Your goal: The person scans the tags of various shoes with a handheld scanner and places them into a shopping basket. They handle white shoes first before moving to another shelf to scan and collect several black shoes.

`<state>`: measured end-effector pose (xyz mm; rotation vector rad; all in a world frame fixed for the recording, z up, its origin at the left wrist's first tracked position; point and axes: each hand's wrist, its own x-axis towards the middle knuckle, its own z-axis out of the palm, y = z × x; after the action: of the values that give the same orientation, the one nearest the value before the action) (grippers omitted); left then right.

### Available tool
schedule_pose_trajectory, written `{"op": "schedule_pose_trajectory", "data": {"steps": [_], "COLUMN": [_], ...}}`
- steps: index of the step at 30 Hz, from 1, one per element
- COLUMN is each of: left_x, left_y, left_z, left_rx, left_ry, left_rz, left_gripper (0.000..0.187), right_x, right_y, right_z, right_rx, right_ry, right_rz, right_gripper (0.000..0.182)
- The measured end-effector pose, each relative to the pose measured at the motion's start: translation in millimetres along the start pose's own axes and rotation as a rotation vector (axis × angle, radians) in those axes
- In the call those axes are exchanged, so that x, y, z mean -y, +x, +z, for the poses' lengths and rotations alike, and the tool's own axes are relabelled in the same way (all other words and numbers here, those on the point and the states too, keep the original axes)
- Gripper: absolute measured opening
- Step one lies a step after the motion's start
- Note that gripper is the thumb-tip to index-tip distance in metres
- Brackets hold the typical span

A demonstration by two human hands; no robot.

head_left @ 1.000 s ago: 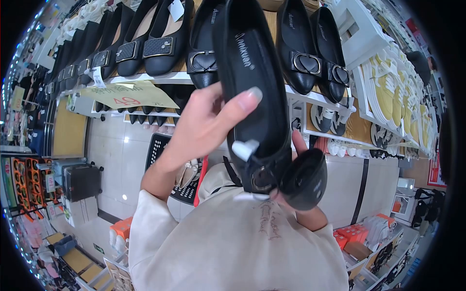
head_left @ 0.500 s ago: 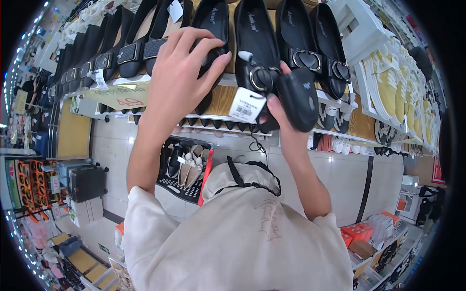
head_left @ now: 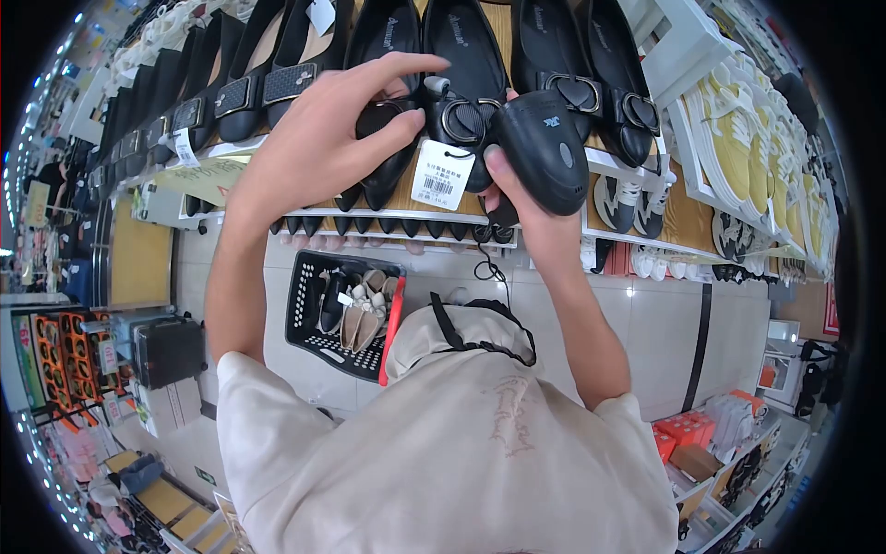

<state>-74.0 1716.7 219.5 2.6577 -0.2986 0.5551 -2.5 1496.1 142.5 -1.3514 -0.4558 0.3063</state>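
Note:
My right hand is wrapped round a black handheld device, a cord hanging below it. Left of the device, a white barcode tag hangs at the toe of a black flat shoe with a round buckle; a small whitish security tag sits by that buckle. My left hand is over the neighbouring black shoe, thumb and index finger spread apart, its other fingers partly hidden. Right of these stand two more black buckled shoes.
More black shoes line the shelf at left. Yellow and white sneakers stand on a rack at right. On the floor below is a black basket with a red handle, holding shoes. A dark suitcase stands at left.
My left hand has shifted left and its thumb and index finger have spread wider. The device has moved slightly left and up in view, and the barcode tag now faces me more squarely.

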Motion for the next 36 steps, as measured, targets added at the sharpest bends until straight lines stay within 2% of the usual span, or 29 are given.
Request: {"op": "schedule_pose_trajectory", "data": {"steps": [2, 3, 4, 6, 8, 9, 12, 16, 18, 19, 21, 22, 23, 25, 26, 27, 29, 31, 35, 36], "left_x": [2, -11, -6, 12, 17, 8, 4, -4, -9, -13, -36, -52, -69, -100, -113, -121, -144, -168, -204, -206], "left_y": [6, 12, 12, 18, 22, 26, 41, 33, 23, 15, -10, -26, -40, -69, -83, -100, -131, -161, -232, -251], "left_z": [0, -10, -8, -1, 0, -10, -9, 10, 14, 15, 14, 13, 9, -2, -6, -6, -9, -13, 3, 12], "left_rx": [0.233, 0.403, 0.385, 0.362, 0.289, 0.434, 0.492, 0.378, 0.225, 0.225, 0.22, 0.185, 0.205, 0.245, 0.286, 0.226, 0.246, 0.333, 0.463, 0.505], "left_ry": [-0.23, -0.242, -0.232, -0.22, -0.229, -0.214, -0.244, -0.161, -0.222, -0.22, -0.208, -0.247, -0.201, -0.259, -0.239, -0.155, -0.117, -0.16, -0.241, -0.264], "left_rz": [-0.04, -0.211, -0.137, -0.064, 0.102, -0.082, -0.13, -0.029, 0.075, 0.075, -0.036, -0.06, -0.148, -0.199, -0.251, -0.131, -0.118, -0.18, -0.228, -0.251], "left_gripper": [0.05, 0.056, 0.055, 0.054, 0.052, 0.049, 0.05, 0.046, 0.053, 0.053, 0.041, 0.041, 0.039, 0.039, 0.037, 0.038, 0.039, 0.042, 0.048, 0.046], "right_x": [-1, -1, -1, -1, -2, -2, -2, -13, -15, -17, -18, -10, -10, -10, -10, -10, -16, 3, -20, -22], "right_y": [-1, -1, -1, -2, -5, -6, -10, -15, -23, -30, -48, -63, -78, -109, -130, -151, -191, -241, -331, -350], "right_z": [3, 4, 5, 5, 7, 8, 12, 13, 10, 7, 5, 9, 7, 0, 3, 4, 2, 0, -13, -14], "right_rx": [0.004, -0.009, -0.023, -0.027, -0.034, -0.054, -0.072, -0.133, -0.125, -0.124, -0.103, -0.073, -0.071, 0.023, 0.037, 0.053, 0.073, 0.166, 0.27, 0.286], "right_ry": [0.024, 0.012, 0.0, -0.015, -0.027, -0.048, -0.045, 0.034, 0.129, 0.13, 0.056, 0.105, 0.105, -0.078, 0.024, 0.024, -0.045, -0.022, 0.023, 0.082], "right_rz": [0.004, -0.09, -0.185, -0.174, -0.161, -0.167, -0.154, -0.122, -0.128, -0.129, -0.209, -0.265, -0.259, -0.332, -0.297, -0.296, -0.323, -0.191, -0.02, 0.161], "right_gripper": [0.023, 0.023, 0.024, 0.024, 0.024, 0.024, 0.025, 0.033, 0.04, 0.04, 0.048, 0.056, 0.056, 0.061, 0.061, 0.064, 0.07, 0.072, 0.077, 0.076]}}
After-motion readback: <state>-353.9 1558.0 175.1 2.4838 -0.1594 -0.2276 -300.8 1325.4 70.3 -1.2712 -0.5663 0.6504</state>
